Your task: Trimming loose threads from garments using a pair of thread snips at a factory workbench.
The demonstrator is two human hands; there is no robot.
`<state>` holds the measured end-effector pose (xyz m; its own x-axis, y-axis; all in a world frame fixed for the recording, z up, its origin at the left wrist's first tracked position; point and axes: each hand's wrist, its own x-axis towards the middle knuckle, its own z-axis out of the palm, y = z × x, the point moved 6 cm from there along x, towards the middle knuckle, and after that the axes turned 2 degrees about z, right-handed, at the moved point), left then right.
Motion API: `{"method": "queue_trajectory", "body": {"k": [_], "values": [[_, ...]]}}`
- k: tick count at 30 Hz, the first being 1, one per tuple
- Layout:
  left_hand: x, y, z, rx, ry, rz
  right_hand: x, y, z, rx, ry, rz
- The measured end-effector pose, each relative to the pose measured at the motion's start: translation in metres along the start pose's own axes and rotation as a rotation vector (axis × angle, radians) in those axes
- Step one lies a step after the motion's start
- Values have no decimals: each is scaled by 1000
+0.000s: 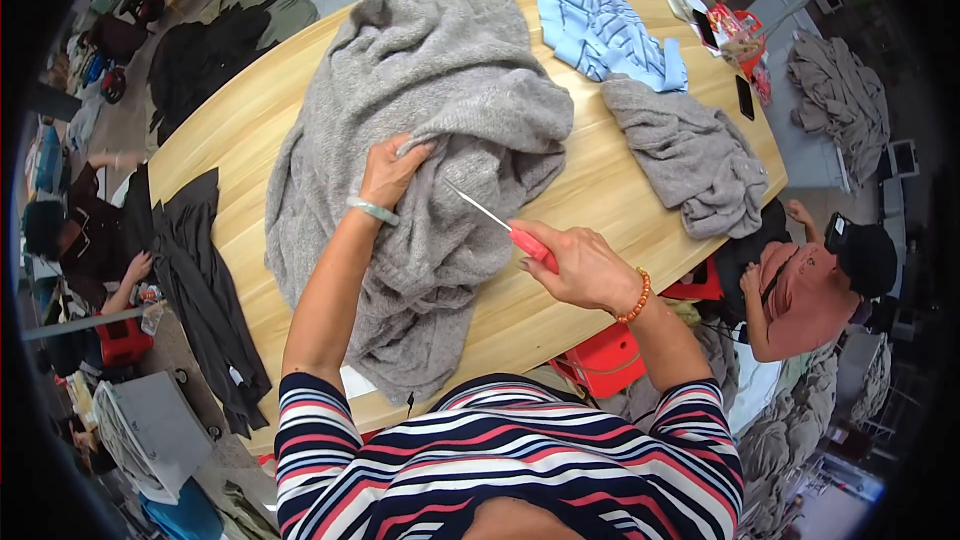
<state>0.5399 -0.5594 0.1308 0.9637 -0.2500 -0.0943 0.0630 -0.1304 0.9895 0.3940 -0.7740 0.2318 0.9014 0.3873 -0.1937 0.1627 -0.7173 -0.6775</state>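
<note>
A large grey knit garment [430,70] lies bunched across the middle of the wooden table. My left hand [392,168] is closed on a fold of it, with thumb and fingers pinching the knit. In my right hand [590,268] is a red-handled tool [532,246] with a thin, pale metal shaft. Its narrow tip points up and left to the knit, close to my left fingers. I cannot tell whether the tip touches the fabric or what shape it has.
A second grey knit piece [685,155] and a blue striped cloth [605,25] lie farther right on the table [560,325]. Dark trousers [205,290] hang over its left edge. Phones [745,97] rest at the right edge. Co-workers sit on both sides. A red stool [600,360] stands below.
</note>
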Motion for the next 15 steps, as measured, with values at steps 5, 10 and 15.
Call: {"method": "queue_trajectory", "body": {"k": [5, 10, 15], "values": [[-16, 10, -8, 147, 24, 84, 8, -8, 10, 42, -148, -9], [-23, -13, -9, -84, 100, -79, 9, -3, 3, -7, -81, 93], [-35, -26, -10, -328, 118, -81, 1, -23, 26, 42, -262, -30]]}}
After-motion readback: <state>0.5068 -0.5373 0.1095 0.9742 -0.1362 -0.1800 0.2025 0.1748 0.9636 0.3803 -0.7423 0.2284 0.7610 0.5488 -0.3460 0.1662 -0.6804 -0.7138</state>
